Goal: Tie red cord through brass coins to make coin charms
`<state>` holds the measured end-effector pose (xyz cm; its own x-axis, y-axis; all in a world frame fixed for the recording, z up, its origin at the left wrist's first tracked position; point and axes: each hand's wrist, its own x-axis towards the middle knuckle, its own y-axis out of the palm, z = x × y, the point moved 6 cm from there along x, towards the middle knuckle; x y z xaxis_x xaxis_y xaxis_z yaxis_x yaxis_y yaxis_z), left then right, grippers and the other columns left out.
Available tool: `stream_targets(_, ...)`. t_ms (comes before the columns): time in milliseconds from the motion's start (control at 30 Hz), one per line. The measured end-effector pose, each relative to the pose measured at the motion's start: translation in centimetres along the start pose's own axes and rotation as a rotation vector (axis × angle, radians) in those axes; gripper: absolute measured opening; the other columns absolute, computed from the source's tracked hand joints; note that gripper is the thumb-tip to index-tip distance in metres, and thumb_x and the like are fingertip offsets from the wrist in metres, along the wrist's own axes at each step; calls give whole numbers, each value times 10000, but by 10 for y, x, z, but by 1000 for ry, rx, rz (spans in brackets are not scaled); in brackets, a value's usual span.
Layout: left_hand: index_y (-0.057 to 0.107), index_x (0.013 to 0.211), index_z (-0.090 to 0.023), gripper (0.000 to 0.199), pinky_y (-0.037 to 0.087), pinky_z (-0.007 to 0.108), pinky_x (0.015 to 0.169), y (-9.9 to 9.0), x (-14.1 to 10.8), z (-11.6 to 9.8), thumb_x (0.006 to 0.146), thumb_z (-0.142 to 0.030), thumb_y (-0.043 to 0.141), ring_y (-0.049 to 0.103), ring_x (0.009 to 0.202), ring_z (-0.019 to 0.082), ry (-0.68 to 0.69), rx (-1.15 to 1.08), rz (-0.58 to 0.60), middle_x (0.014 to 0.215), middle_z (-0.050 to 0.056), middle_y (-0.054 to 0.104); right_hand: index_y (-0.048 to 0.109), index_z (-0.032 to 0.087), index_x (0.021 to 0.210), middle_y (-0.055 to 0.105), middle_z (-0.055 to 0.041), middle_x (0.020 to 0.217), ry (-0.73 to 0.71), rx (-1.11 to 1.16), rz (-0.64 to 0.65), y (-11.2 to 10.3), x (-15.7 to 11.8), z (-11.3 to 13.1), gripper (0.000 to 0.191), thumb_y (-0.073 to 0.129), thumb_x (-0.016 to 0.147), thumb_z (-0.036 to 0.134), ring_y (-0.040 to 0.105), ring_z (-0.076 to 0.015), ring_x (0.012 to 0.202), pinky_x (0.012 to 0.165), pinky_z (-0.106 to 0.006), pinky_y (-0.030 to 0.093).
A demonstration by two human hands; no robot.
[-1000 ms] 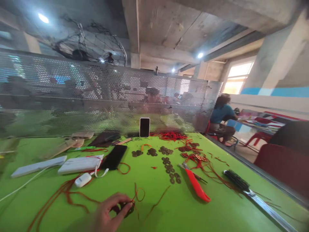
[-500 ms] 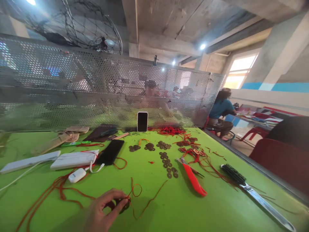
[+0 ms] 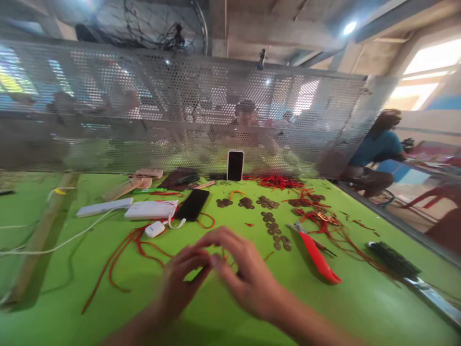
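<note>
My left hand (image 3: 182, 278) and my right hand (image 3: 243, 274) meet fingertip to fingertip above the green table. The left fingers pinch the thin red cord (image 3: 224, 253), which shows only in bits behind the right fingers. The right thumb and index finger are bent together at the same spot, closed on what seems the same cord; the exact grip is blurred. Round coins, seen in the left hand earlier, are hidden now. Several small piles of dark holed coins (image 3: 271, 222) lie beyond the hands. Red-handled scissors (image 3: 319, 257) lie to the right.
A black phone (image 3: 194, 204), white power bank (image 3: 151, 210) and white charger (image 3: 155, 229) lie left. Another phone (image 3: 235, 166) stands against the perforated metal screen (image 3: 173, 110). Red cord (image 3: 279, 181) is heaped at the back. A black-bristled brush (image 3: 394, 259) lies right. A person (image 3: 378, 149) sits beyond.
My right hand has come into view and joined the left, which has moved right and up in the picture. The view has turned left and down. The coins and cord are now largely covered.
</note>
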<state>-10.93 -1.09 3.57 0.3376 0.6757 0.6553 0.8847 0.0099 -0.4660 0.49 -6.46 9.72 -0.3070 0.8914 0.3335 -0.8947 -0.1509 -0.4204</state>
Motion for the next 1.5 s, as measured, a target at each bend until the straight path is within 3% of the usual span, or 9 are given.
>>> stream_targets(67,700,865,-254,156,520,236,695,-4,0,-15,770,-148,637,634,743,131,226,77,112,810,-22,705,564,213,1078,587,-60,1088,63,-88,-149,-14,-4,-32,235,429,886,202,533,-191,1046,932,-350,386)
stream_targets(200,619,1087,-206,263,474,251,777,-11,-7,-38,865,-106,518,610,871,145,549,313,203,944,7,706,584,175,894,624,-51,871,204,135,-70,-5,-14,-85,247,393,936,325,584,-176,850,797,-319,437)
stream_targets(433,614,1073,-206,244,417,273,833,-12,-12,-43,863,-106,541,606,884,145,637,454,207,961,-31,712,486,156,688,518,1,604,369,536,96,26,-24,-89,370,377,937,406,491,-107,542,550,-241,382)
stream_targets(733,628,1071,-174,261,425,287,766,-8,-9,-40,822,-101,593,582,835,164,594,399,98,909,11,712,419,174,703,332,44,627,382,467,16,27,-25,-94,326,400,923,414,289,-86,546,502,-215,250)
stream_targets(933,594,1105,-214,323,434,311,832,2,-7,-26,788,-213,655,555,921,190,357,126,213,989,45,656,466,164,718,461,15,676,290,164,92,9,-16,-85,249,402,917,298,419,-109,634,598,-227,333)
stream_targets(1067,435,1277,-215,361,404,344,948,17,-10,-5,919,-252,427,487,1133,212,-168,-301,394,1237,94,522,438,172,701,399,36,641,252,46,173,-3,-14,-76,253,394,917,294,368,-98,597,555,-218,300)
stream_targets(1167,482,1195,-212,295,422,316,912,36,-20,0,925,-319,430,524,1081,193,-470,-680,534,1135,75,573,448,171,703,378,43,631,228,15,211,-7,-15,-72,245,390,917,275,343,-89,582,538,-210,287)
stream_targets(1300,566,958,-177,226,434,277,812,49,-25,1,832,-363,594,573,867,155,-600,-930,588,899,37,608,511,163,704,439,48,615,222,-65,237,-6,-17,-70,198,413,876,170,361,-72,558,522,-190,286)
stream_targets(1500,570,707,-134,315,362,211,572,48,-27,9,753,-433,657,493,589,102,-706,-765,588,612,-9,545,462,167,646,393,64,559,179,-275,240,1,-20,-67,158,476,792,107,335,-58,504,478,-184,253)
